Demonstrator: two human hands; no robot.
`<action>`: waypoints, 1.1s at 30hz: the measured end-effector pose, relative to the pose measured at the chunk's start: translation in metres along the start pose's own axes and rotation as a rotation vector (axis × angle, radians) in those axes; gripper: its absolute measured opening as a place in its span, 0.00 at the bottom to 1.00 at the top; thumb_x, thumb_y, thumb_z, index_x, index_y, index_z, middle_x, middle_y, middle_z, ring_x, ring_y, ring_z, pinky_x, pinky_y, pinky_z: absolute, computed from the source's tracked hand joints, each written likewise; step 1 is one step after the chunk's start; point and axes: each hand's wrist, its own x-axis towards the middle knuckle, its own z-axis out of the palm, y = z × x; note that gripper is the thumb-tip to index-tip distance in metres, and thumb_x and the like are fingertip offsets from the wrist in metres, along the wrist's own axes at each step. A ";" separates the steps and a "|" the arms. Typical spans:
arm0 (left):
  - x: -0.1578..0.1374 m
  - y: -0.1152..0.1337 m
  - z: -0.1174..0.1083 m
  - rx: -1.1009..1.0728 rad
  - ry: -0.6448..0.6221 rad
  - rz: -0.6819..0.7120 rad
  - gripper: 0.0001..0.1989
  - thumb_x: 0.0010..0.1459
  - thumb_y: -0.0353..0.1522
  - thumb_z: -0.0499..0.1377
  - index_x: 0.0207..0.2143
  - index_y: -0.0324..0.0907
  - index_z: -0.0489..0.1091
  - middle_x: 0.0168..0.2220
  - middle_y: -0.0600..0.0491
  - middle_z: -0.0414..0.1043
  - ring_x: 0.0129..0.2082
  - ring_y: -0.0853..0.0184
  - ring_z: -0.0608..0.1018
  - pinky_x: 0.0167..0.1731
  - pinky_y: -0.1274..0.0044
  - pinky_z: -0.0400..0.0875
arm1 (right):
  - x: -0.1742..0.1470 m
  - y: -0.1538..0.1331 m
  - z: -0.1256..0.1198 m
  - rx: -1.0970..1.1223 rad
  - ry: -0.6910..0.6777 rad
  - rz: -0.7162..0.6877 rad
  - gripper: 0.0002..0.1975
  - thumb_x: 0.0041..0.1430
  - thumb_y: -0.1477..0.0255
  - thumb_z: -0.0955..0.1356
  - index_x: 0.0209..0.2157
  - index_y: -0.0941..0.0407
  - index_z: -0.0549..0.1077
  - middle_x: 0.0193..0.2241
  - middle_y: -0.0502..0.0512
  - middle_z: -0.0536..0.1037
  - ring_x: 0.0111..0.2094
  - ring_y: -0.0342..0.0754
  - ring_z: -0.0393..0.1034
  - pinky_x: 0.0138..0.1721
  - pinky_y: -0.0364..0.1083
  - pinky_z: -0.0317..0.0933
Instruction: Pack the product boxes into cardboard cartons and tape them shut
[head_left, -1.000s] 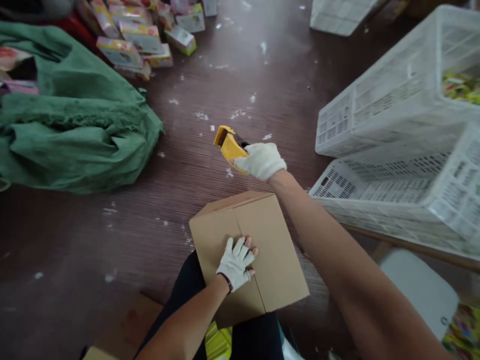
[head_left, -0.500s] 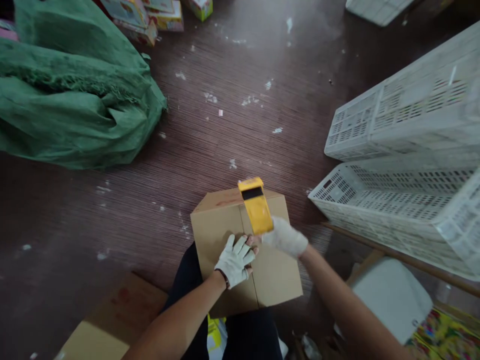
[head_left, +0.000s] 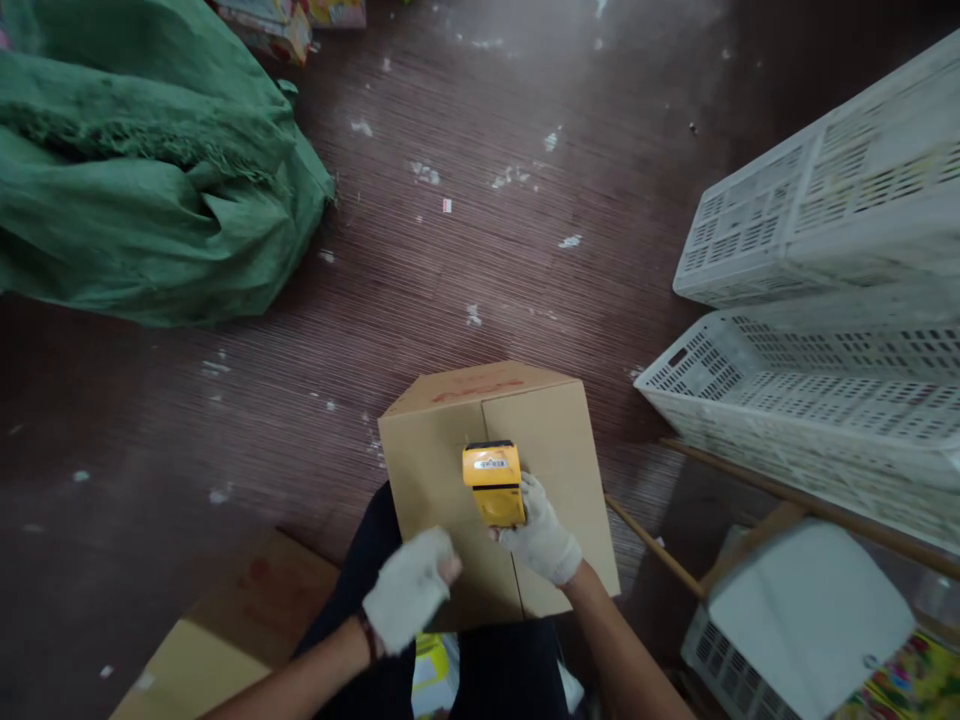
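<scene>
A brown cardboard box [head_left: 555, 440] rests at my lap, its two top flaps meeting along a centre seam. My right hand [head_left: 544, 540], in a whitish glove with bare fingertips, is closed on a yellow tape dispenser [head_left: 499, 500]. The dispenser is over the seam near the middle of the box. My left hand [head_left: 411, 590], gloved the same way, is over the near left edge of the box. Motion blurs it, and its fingers do not show clearly.
At upper left lies a large green sack [head_left: 157, 190]. White plastic crates [head_left: 795, 410] stand at right, above a white stool-like seat [head_left: 810, 610] and a wooden bar [head_left: 787, 490]. Another cardboard piece [head_left: 232, 610] lies at lower left. White scraps dot the dark floor [head_left: 420, 270].
My right hand has brought the tape dispenser nearer to me along the seam and turned it. My left hand has left the flaps and moved left and toward me.
</scene>
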 end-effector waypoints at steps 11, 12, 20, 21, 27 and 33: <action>0.136 0.050 -0.165 -0.248 -0.130 -0.093 0.20 0.47 0.49 0.59 0.29 0.41 0.71 0.26 0.56 0.68 0.28 0.67 0.69 0.29 0.75 0.62 | 0.002 -0.010 -0.007 -0.011 -0.076 0.006 0.09 0.39 0.71 0.73 0.28 0.53 0.74 0.30 0.53 0.79 0.36 0.53 0.73 0.51 0.57 0.64; 0.139 0.049 -0.162 -0.274 -0.182 -0.090 0.19 0.46 0.49 0.59 0.24 0.41 0.68 0.23 0.57 0.65 0.26 0.69 0.67 0.26 0.76 0.59 | 0.002 -0.010 -0.007 -0.010 -0.071 0.008 0.10 0.39 0.71 0.73 0.29 0.53 0.75 0.30 0.53 0.79 0.37 0.53 0.73 0.51 0.57 0.64; 0.163 0.042 -0.151 -0.363 -0.101 -0.009 0.22 0.46 0.45 0.58 0.15 0.42 0.53 0.17 0.59 0.51 0.21 0.73 0.56 0.24 0.76 0.52 | 0.003 -0.006 -0.001 -0.032 0.036 -0.041 0.08 0.41 0.69 0.73 0.27 0.53 0.73 0.29 0.54 0.79 0.33 0.53 0.74 0.48 0.57 0.67; 0.167 0.041 -0.153 -0.298 -0.061 0.011 0.22 0.48 0.46 0.57 0.15 0.42 0.54 0.17 0.59 0.52 0.22 0.72 0.57 0.25 0.76 0.53 | 0.003 -0.006 -0.001 -0.022 0.030 -0.035 0.07 0.42 0.68 0.72 0.27 0.53 0.73 0.29 0.53 0.78 0.33 0.52 0.74 0.47 0.56 0.67; 0.173 0.048 -0.171 -0.056 0.129 -0.091 0.25 0.59 0.51 0.47 0.26 0.43 0.71 0.28 0.53 0.71 0.31 0.65 0.71 0.34 0.74 0.61 | -0.004 -0.002 0.003 0.002 0.066 -0.062 0.13 0.40 0.69 0.73 0.32 0.52 0.75 0.32 0.54 0.79 0.37 0.54 0.74 0.51 0.57 0.65; 0.167 0.071 -0.160 0.138 -0.194 -0.103 0.31 0.58 0.56 0.46 0.23 0.41 0.72 0.24 0.51 0.71 0.26 0.65 0.70 0.27 0.75 0.57 | -0.004 -0.002 0.007 -0.037 0.033 -0.025 0.12 0.40 0.68 0.74 0.31 0.53 0.74 0.31 0.55 0.78 0.37 0.55 0.74 0.51 0.59 0.65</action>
